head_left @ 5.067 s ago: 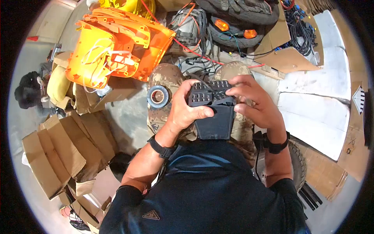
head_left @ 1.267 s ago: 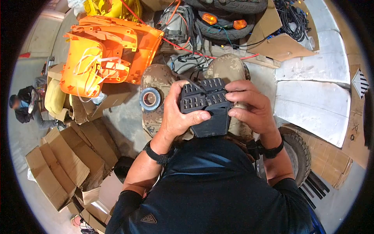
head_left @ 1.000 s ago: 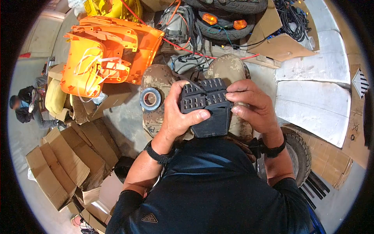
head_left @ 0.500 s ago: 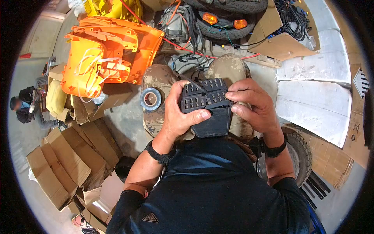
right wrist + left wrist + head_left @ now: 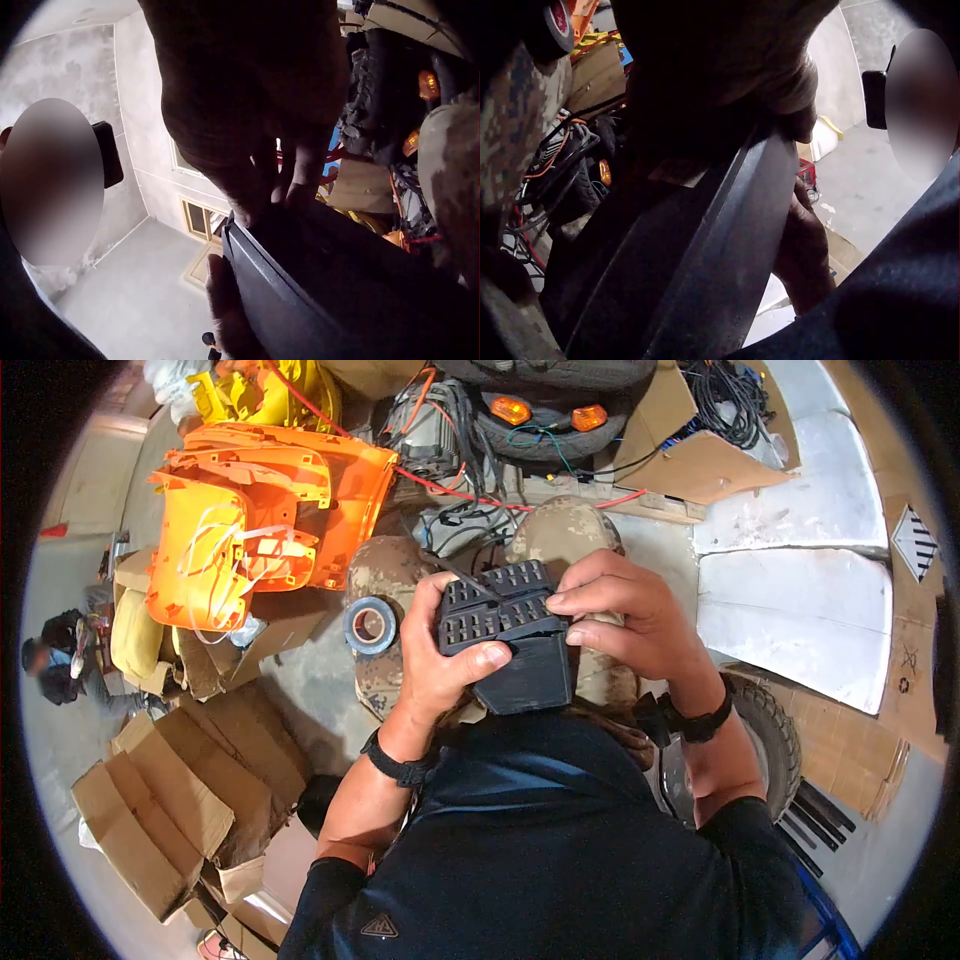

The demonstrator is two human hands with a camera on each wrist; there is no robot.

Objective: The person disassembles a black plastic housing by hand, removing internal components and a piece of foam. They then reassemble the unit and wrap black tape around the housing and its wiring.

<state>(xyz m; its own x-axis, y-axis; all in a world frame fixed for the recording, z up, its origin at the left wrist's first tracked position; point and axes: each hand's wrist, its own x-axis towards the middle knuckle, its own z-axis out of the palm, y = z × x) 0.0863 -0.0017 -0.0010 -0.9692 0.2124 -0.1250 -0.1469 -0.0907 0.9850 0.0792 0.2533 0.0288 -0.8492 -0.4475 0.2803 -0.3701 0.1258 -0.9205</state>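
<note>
A black box-like part [image 5: 525, 670] with a slotted, ribbed top is held above the lap in the head view. The left hand [image 5: 430, 650] grips its left side, thumb along the front edge. At its right edge, the right hand [image 5: 625, 610] pinches or touches the rim with thumb and fingertips. A dark strip or cable runs diagonally over the slotted top. In the left wrist view the smooth side of the part [image 5: 727, 247] fills the middle; the right wrist view shows the right hand [image 5: 255, 112] dark against its edge [image 5: 285, 277]. The part's underside is hidden in the head view.
A tape roll [image 5: 370, 626] rests on the left thigh. Orange plastic panels [image 5: 350, 510], tyres [image 5: 550, 435] and a box of cables [image 5: 725, 455] lie ahead. Flattened cardboard [image 5: 170, 790] is at left, white boards [image 5: 795, 620] and a wheel [image 5: 765, 745] at right. Another person is far left.
Since the earlier frames the head view has shifted, so the hands and part appear slightly further left. Compared with the oldest frame, the right fingers are closer to the part's right edge; the left grip looks the same.
</note>
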